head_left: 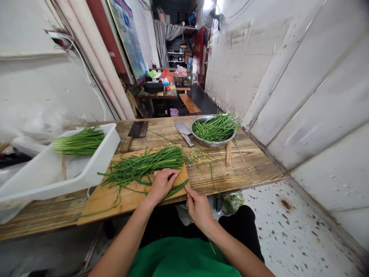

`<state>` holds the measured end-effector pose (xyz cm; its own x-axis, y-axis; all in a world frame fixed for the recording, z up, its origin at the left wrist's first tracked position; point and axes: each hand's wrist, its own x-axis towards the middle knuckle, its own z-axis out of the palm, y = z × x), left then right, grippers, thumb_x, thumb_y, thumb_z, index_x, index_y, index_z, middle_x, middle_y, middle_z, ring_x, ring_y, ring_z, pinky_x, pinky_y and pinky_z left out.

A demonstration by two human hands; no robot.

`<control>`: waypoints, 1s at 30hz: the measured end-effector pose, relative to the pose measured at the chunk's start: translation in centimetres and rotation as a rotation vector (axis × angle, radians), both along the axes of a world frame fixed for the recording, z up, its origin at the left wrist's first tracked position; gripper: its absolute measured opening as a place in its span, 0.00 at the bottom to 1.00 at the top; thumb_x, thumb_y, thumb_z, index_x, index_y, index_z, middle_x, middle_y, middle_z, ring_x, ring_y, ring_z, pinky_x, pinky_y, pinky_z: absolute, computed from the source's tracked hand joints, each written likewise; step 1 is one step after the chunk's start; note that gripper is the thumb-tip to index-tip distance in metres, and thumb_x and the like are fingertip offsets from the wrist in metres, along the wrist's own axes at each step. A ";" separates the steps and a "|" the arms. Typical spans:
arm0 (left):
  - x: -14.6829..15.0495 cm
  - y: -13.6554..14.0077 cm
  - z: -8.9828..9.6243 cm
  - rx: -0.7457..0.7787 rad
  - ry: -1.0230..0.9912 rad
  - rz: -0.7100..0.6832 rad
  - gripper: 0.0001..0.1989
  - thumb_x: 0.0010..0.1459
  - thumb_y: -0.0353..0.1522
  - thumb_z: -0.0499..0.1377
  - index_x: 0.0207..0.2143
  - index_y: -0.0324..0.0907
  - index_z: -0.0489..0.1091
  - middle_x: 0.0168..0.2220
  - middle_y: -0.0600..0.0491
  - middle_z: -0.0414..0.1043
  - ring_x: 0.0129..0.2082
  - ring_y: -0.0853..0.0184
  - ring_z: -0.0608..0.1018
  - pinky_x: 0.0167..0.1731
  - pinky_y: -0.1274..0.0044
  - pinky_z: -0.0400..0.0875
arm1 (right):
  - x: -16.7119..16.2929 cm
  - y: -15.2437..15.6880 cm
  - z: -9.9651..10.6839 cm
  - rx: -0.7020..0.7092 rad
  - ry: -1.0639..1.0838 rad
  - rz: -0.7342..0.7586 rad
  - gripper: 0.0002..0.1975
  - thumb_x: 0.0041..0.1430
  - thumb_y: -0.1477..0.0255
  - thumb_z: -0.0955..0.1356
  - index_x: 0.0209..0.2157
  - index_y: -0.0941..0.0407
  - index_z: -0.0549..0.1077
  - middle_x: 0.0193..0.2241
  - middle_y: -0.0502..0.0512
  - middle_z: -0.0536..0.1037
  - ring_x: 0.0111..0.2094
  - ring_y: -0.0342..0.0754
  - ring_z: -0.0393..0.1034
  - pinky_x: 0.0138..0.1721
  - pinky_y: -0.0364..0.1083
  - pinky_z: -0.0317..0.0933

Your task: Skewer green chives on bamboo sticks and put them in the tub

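A pile of garlic chives [147,163] lies across the wooden cutting board [112,206] in front of me. At the near side of the pile, my left hand [163,185] is closed with its fingers curled down on the chives. A small bunch of chives [179,187] runs from beneath it toward my right hand [199,207], along the board's near right edge. Pinched in my right hand is a thin bamboo skewer [212,247]; its lower end shows beneath the wrist. My left fingertips are partly hidden.
A metal bowl [213,144] heaped with chives stands at the back right, beside a cleaver [184,132] and several skewers [228,154]. Another dark-bladed cleaver [138,129] lies behind the board. On the left sits a white tray [95,165] with more chives. A wall borders the right.
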<state>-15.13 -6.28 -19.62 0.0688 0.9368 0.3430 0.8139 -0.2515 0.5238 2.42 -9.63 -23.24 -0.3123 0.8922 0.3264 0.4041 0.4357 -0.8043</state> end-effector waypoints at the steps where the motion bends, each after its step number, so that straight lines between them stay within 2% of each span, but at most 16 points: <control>1: 0.0 0.0 0.0 0.002 0.008 -0.004 0.11 0.57 0.35 0.51 0.35 0.42 0.71 0.35 0.51 0.74 0.36 0.65 0.73 0.38 0.73 0.62 | 0.0 0.0 0.0 0.001 0.002 0.000 0.20 0.56 0.77 0.56 0.47 0.61 0.71 0.18 0.53 0.75 0.20 0.45 0.69 0.27 0.41 0.65; 4: 0.2 -0.2 0.1 0.005 0.028 -0.025 0.11 0.58 0.36 0.51 0.35 0.43 0.71 0.35 0.51 0.74 0.36 0.66 0.73 0.38 0.73 0.60 | -0.1 0.1 0.2 -0.005 0.007 -0.004 0.20 0.56 0.77 0.57 0.46 0.61 0.71 0.18 0.53 0.75 0.20 0.44 0.69 0.28 0.41 0.65; 9: 0.6 -1.1 1.0 -0.050 0.077 -0.210 0.11 0.58 0.36 0.51 0.34 0.45 0.72 0.34 0.53 0.74 0.35 0.66 0.72 0.39 0.73 0.58 | -0.4 0.3 0.4 -0.042 0.003 -0.029 0.20 0.57 0.76 0.56 0.48 0.62 0.69 0.19 0.53 0.74 0.20 0.45 0.69 0.27 0.41 0.64; 11: 0.2 -1.1 1.4 -0.050 0.117 -0.174 0.11 0.58 0.36 0.51 0.33 0.46 0.73 0.34 0.53 0.74 0.35 0.66 0.72 0.38 0.72 0.56 | -0.4 0.3 0.3 -0.053 0.008 -0.032 0.19 0.57 0.76 0.56 0.48 0.62 0.69 0.20 0.53 0.74 0.21 0.45 0.69 0.27 0.41 0.64; 14: -0.7 0.0 1.5 0.020 0.207 -0.011 0.10 0.57 0.35 0.52 0.33 0.46 0.73 0.34 0.52 0.73 0.36 0.64 0.70 0.38 0.70 0.54 | -0.5 0.2 -0.1 -0.053 0.022 -0.037 0.19 0.58 0.75 0.56 0.48 0.62 0.69 0.21 0.53 0.75 0.22 0.45 0.69 0.27 0.41 0.64; 16: -1.1 1.1 1.4 0.059 0.301 0.042 0.10 0.57 0.33 0.52 0.34 0.46 0.73 0.31 0.50 0.71 0.35 0.62 0.68 0.38 0.69 0.53 | -0.5 0.1 -0.3 -0.050 0.025 -0.042 0.19 0.58 0.75 0.57 0.48 0.61 0.69 0.21 0.53 0.75 0.22 0.45 0.70 0.27 0.41 0.64; 21: -0.8 2.8 1.7 0.123 0.506 0.015 0.10 0.57 0.32 0.52 0.30 0.45 0.73 0.29 0.49 0.67 0.36 0.61 0.65 0.37 0.68 0.51 | -0.5 0.2 -0.6 -0.048 0.026 -0.039 0.19 0.58 0.75 0.56 0.48 0.62 0.69 0.20 0.53 0.75 0.22 0.45 0.70 0.27 0.41 0.64; 25: -0.2 2.4 2.1 0.163 0.541 -0.038 0.10 0.58 0.33 0.51 0.30 0.44 0.72 0.31 0.50 0.67 0.37 0.62 0.64 0.38 0.68 0.51 | -0.2 0.1 -0.5 -0.046 0.031 -0.038 0.19 0.58 0.75 0.56 0.48 0.62 0.69 0.20 0.53 0.74 0.21 0.45 0.69 0.27 0.41 0.64; 30: -0.2 1.9 1.3 0.187 0.568 -0.020 0.09 0.58 0.32 0.51 0.35 0.45 0.71 0.32 0.50 0.67 0.36 0.63 0.64 0.35 0.70 0.52 | -0.1 0.0 -0.4 -0.040 0.028 -0.035 0.19 0.57 0.75 0.56 0.48 0.63 0.69 0.19 0.53 0.74 0.20 0.45 0.68 0.26 0.41 0.63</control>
